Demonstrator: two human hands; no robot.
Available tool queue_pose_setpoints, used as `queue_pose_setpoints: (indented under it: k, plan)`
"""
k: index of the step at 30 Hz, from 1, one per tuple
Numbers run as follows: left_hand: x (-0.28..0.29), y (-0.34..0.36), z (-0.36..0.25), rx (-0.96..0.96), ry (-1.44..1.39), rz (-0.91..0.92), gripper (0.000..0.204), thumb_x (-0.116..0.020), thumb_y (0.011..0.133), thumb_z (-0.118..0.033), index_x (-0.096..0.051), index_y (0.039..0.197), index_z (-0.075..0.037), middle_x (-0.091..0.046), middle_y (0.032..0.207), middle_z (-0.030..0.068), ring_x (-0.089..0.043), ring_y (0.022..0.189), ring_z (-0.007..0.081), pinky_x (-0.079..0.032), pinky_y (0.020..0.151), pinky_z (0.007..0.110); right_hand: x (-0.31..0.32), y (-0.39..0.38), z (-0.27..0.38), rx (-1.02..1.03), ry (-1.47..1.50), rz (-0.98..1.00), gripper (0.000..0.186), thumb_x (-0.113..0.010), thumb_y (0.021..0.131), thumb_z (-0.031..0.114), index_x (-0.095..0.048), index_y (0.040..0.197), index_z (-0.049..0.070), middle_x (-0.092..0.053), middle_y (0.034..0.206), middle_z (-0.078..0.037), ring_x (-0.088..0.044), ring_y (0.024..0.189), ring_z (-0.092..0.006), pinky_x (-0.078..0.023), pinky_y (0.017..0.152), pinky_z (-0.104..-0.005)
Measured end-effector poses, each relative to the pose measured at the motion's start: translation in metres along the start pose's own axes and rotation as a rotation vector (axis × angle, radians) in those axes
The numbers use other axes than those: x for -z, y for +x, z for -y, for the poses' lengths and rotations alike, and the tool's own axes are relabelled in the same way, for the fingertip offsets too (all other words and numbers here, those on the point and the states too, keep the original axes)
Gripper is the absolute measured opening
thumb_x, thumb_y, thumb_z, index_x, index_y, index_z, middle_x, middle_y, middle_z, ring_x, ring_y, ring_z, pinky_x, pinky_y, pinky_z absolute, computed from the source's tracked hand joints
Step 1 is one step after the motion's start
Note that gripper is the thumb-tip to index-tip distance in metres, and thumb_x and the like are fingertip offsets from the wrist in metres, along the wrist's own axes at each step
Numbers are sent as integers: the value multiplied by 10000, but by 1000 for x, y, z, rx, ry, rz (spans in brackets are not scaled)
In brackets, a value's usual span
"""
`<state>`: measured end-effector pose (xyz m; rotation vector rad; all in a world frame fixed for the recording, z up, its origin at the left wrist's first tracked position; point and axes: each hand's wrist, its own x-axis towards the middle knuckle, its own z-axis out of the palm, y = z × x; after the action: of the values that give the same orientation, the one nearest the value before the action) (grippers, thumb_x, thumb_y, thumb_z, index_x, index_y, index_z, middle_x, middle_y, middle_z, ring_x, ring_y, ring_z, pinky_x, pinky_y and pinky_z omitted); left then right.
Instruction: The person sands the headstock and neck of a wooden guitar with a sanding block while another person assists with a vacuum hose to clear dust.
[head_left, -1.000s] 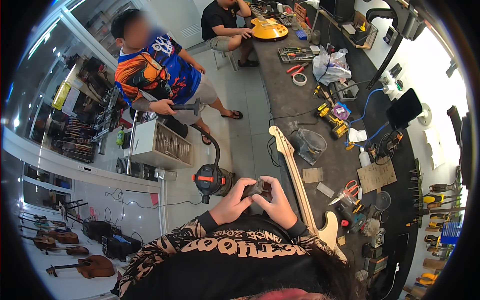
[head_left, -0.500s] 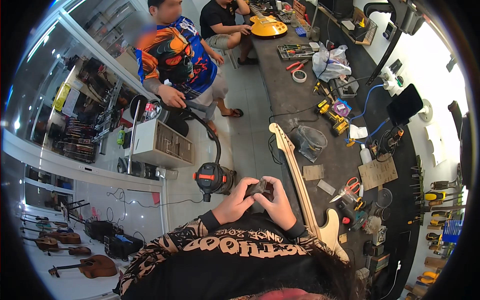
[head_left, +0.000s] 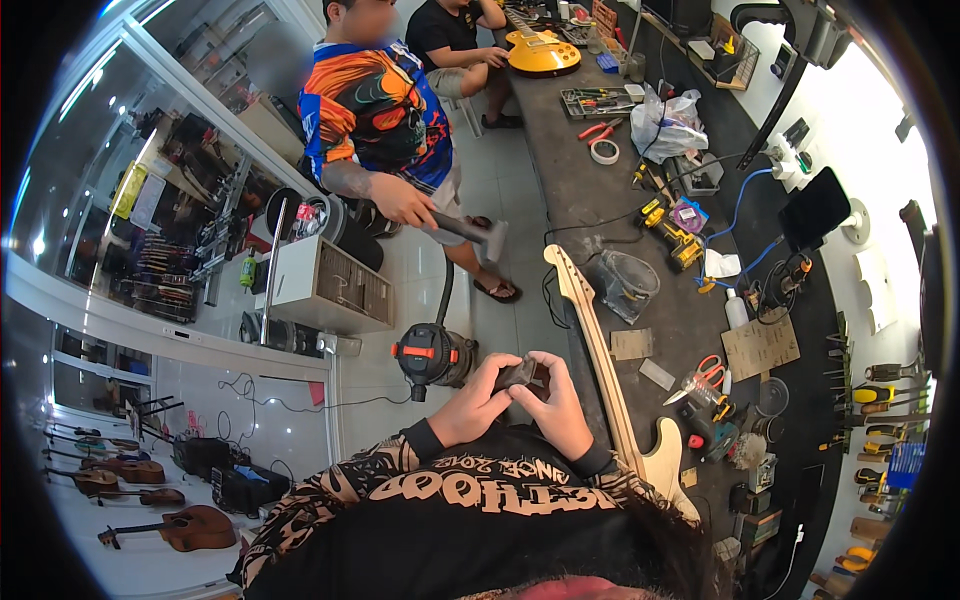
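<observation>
Item: small, dark grey, flat-sided block (head_left: 517, 374), held in front of the wearer's body, between the two hands and left of the worktop's near edge.
Left hand (head_left: 462, 408): bare; thumb and bent fingers grasping the block.
Right hand (head_left: 556, 408): bare; fingers curled over the block's other side, grip partly hidden.
Right of the fingers: black worktop (head_left: 570, 150), bearing a pale, bare-wood guitar (head_left: 607, 376) with a striped neck, headstock pointing away. Farther right: brown paper sheet (head_left: 631, 345), small light-grey rectangular piece (head_left: 657, 375), red-handled scissors (head_left: 711, 371).
Beyond the fingers, to the right: yellow-and-black cordless drill (head_left: 672, 236).
Left of the fingers, on the floor: black-and-red canister vacuum cleaner (head_left: 430, 355).
Beyond the fingers: standing person in orange-and-blue patterned shirt (head_left: 385, 115), holding a dark vacuum nozzle (head_left: 488, 238).
</observation>
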<state>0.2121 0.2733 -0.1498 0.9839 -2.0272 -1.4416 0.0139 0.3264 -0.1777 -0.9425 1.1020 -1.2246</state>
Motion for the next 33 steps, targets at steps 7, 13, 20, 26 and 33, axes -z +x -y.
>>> queue_pose_setpoints:
  k: [7,13,20,26,33]
  plan:
    - [1,0,2,10,1,7,487,-582,1096,-94,-446,1549,23,-536,1500,205,-563,1407,351,-425,1212,431,0,0,1,1,-39,-4,608,-825,1030,84,-486,1522,-25,-662,1367,-127,-681,1266,-184,-577,1071,-344]
    - [2,1,3,3,33,34,509,-588,1117,-84,-412,1588,-2,-527,1481,166,-555,1407,262,-439,1205,399,1,0,-1,11,-74,-14,613,-833,1023,92,-493,1518,-29,-661,1369,-128,-686,1265,-188,-577,1076,-345]
    - [1,2,1,-10,48,37,507,-588,1117,-79,-414,1587,1,-527,1475,166,-556,1402,263,-438,1203,396,2,-1,1,3,-37,-17,618,-839,1014,79,-494,1515,-33,-659,1369,-132,-685,1268,-190,-577,1079,-347]
    - [1,4,-2,1,42,40,508,-584,1117,-79,-412,1587,6,-521,1487,174,-542,1420,268,-425,1215,398,4,2,-9,46,-69,-31,617,-848,1001,98,-496,1491,-34,-668,1318,-141,-697,1202,-178,-620,993,-331]
    - [-2,6,-1,18,35,29,501,-569,1097,-79,-427,1568,14,-531,1495,199,-554,1419,326,-426,1215,423,8,5,-9,45,-73,-31,629,-852,989,98,-498,1492,-36,-677,1315,-143,-704,1215,-184,-611,1024,-339]
